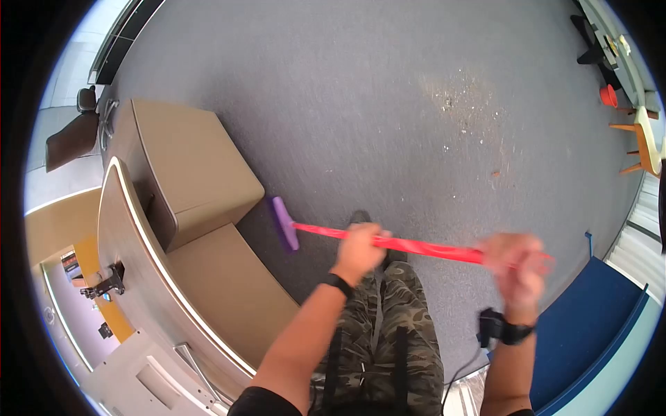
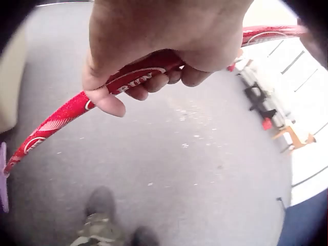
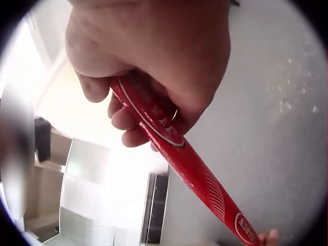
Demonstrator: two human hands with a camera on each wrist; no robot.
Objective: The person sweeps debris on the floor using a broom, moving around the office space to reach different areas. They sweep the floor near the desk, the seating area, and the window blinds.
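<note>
A broom with a red printed handle (image 1: 430, 248) and a purple head (image 1: 285, 223) lies across the front of the person's legs in the head view. The left hand (image 1: 361, 253) grips the handle part way along, nearer the head. Toward the handle's other end, the right hand (image 1: 515, 267) holds on, somewhat blurred. In the left wrist view, the left hand's fingers (image 2: 110, 105) wrap round the red shaft. The right wrist view has the right hand's fingers (image 3: 136, 137) curled round it too. The broom head is close to the floor beside a brown cabinet.
Pale crumbs and scraps (image 1: 465, 107) are scattered on the grey carpet (image 1: 333, 83) ahead. A brown cabinet (image 1: 194, 159) and curved desk (image 1: 128, 229) stand at the left. A blue panel (image 1: 590, 326) is at the lower right, with a chair (image 1: 646, 142) and red bin (image 1: 608, 96) beyond.
</note>
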